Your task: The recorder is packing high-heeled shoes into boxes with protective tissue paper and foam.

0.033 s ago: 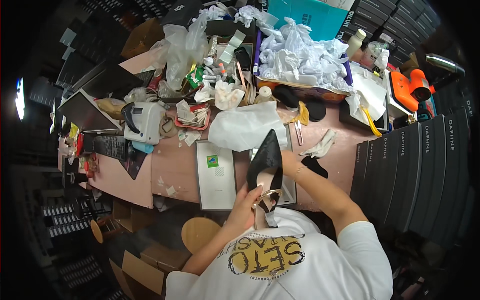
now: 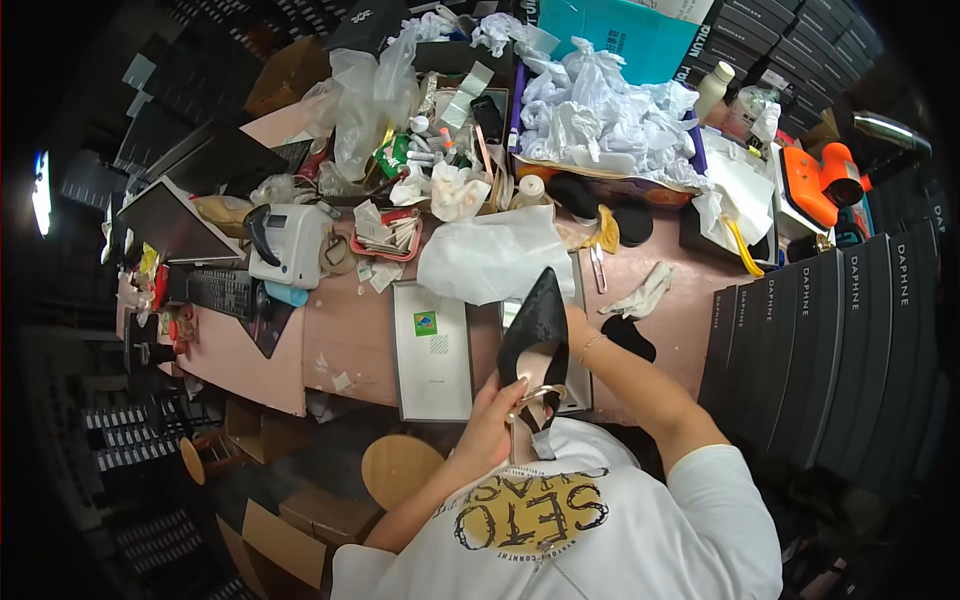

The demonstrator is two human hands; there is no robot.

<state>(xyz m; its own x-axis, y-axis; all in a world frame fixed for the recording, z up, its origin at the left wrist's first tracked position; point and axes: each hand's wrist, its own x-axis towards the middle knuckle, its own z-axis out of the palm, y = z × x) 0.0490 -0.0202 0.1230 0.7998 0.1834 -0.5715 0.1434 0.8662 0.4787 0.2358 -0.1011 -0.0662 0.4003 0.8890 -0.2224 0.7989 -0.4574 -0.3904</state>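
Note:
A black pointed-toe shoe [image 2: 536, 326] with a pale insole and a gold ring-shaped strap ornament is held up in front of my chest, its toe pointing away from me. My left hand [image 2: 490, 418] grips it from the left, thumb on the insole beside the gold ornament. On the shoe's right side is my right hand [image 2: 578, 328], close against it; its fingers are hidden behind the shoe. Beneath lies an open shoe box with a pale inside, its left part [image 2: 432, 350] bearing a green sticker. White tissue paper [image 2: 490, 255] is spread beyond the toe.
Stacked dark shoe boxes [image 2: 820, 340] border the table's right side. A bin of crumpled white paper [image 2: 605, 110] stands at the back. Small scissors [image 2: 598, 270] and a white cloth [image 2: 643, 292] lie right of the shoe. Leftward are a label printer [image 2: 287, 245] and a keyboard [image 2: 222, 292].
The shoe and both hands have shifted slightly toward me and to the right. My hold on the shoe looks the same.

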